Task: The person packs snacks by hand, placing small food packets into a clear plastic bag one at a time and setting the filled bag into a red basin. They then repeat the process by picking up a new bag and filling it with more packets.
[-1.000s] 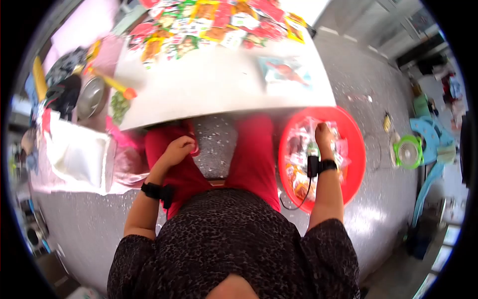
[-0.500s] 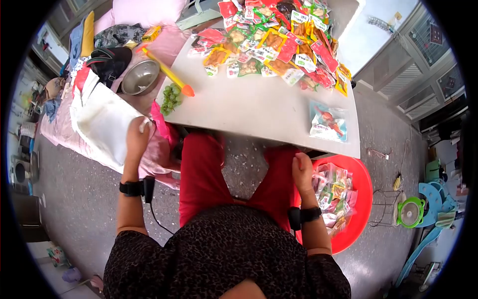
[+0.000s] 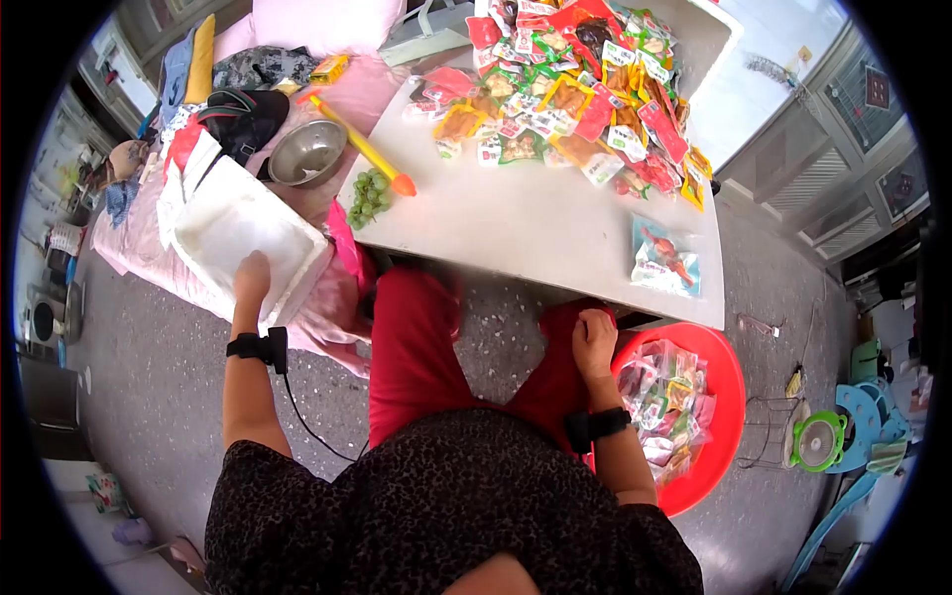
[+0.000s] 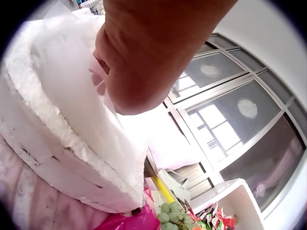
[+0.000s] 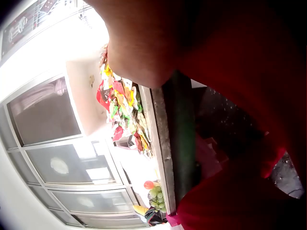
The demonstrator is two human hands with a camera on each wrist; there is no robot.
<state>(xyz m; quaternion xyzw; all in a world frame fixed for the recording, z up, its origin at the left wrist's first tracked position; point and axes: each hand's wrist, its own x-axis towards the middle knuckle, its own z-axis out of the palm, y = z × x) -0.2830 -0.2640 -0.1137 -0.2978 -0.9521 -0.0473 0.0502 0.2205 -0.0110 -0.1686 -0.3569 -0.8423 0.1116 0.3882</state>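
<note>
My left hand [image 3: 254, 276] reaches down into a white foam box [image 3: 300, 282] on the left, over its pale inside. In the left wrist view the hand [image 4: 136, 62] hangs above the box's white lining, its fingers bent and mostly hidden; I cannot tell whether they hold anything. On my right knee lies my right hand [image 3: 594, 343], its fingers loosely curled with nothing in them. Beside that knee stands a red basin [image 3: 731, 426] with several clear and coloured food packets [image 3: 669, 397]. A single sealed packet [image 3: 665, 258] lies at the table's right front corner.
Colourful snack packets [image 3: 575, 109] pile up at the back of the white table [image 3: 496, 223]. Green grapes [image 3: 369, 198] and a yellow stick with an orange tip [image 3: 362, 149] lie at its left edge. A metal bowl [image 3: 309, 153] sits behind the box on pink bedding.
My left hand has gone from my left thigh to the box's edge, then into the box. My right hand has left the red basin for my right knee. The head view has turned.
</note>
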